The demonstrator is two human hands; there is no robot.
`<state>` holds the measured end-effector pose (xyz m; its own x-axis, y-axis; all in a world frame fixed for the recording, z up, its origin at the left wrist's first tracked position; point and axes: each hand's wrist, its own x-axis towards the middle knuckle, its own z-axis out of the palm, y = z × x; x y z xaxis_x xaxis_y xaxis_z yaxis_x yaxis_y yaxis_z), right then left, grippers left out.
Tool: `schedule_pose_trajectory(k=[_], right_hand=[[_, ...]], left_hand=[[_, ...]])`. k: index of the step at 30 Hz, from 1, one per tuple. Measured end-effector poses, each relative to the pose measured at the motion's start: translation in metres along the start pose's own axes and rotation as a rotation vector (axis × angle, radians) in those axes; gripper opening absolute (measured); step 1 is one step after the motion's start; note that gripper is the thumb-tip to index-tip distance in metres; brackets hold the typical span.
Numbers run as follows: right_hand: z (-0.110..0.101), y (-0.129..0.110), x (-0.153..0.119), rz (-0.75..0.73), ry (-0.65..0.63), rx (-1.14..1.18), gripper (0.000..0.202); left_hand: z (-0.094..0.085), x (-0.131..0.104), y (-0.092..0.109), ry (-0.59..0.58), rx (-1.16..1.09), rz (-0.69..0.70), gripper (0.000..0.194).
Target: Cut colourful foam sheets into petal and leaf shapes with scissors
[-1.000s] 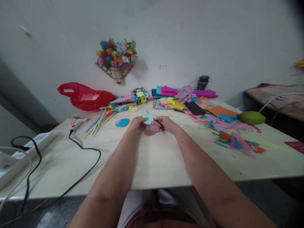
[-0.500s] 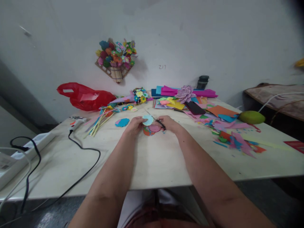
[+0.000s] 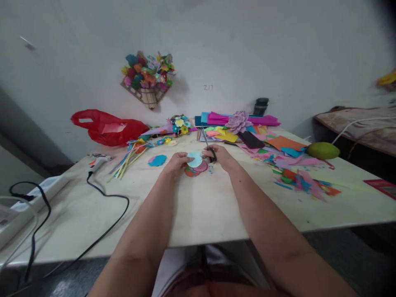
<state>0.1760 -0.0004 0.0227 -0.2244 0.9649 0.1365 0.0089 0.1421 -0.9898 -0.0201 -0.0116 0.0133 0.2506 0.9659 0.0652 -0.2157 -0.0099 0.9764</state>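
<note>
A: Starting at the left, what is lying there?

B: A bright-blue, scalloped piece of thin sheet (image 3: 159, 160) is lying on the pale, flat tabletop (image 3: 210, 206), some pink showing at its left side. It is sitting to the left of the left hand (image 3: 178, 161).

A: And what are the left fingers doing?

B: They are pinching a pale-blue, round disc of thin, paper-like sheet (image 3: 195, 159) by its left edge, the thumb resting on its face. An orange, round, thin disc (image 3: 192, 173) and a pink, round, thin disc (image 3: 201, 167) are lying beneath, partly covered.

A: Which way is the pale-blue one lying from the right fingers?

B: Leftward and slightly nearer the person. Its right edge is sitting right by the right fingertips; whether they are touching it, I can't tell.

A: So the left hand is nearer?

B: Yes, it is gripping it. The right hand (image 3: 219, 156) is gripping metal scissors with black handles (image 3: 211, 152).

A: How is their long axis running?

B: Away from the person, leaning a little left. The blades are pointing past the disc towards the table's back, not straddling its rim. I can't tell whether they are parted.
</note>
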Motion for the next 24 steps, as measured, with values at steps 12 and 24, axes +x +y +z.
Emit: schedule_pose_trajectory(k=[12,24], right_hand=[[0.0,-0.007,-0.012,0.019,-0.226,-0.078,0.033],[-0.003,-0.004,-0.013,0.041,-0.413,-0.148,0.04]], left_hand=[[0.004,0.001,-0.001,0.052,0.022,0.056,0.021],[0.005,0.002,-0.003,0.102,-0.038,0.095,0.021]])
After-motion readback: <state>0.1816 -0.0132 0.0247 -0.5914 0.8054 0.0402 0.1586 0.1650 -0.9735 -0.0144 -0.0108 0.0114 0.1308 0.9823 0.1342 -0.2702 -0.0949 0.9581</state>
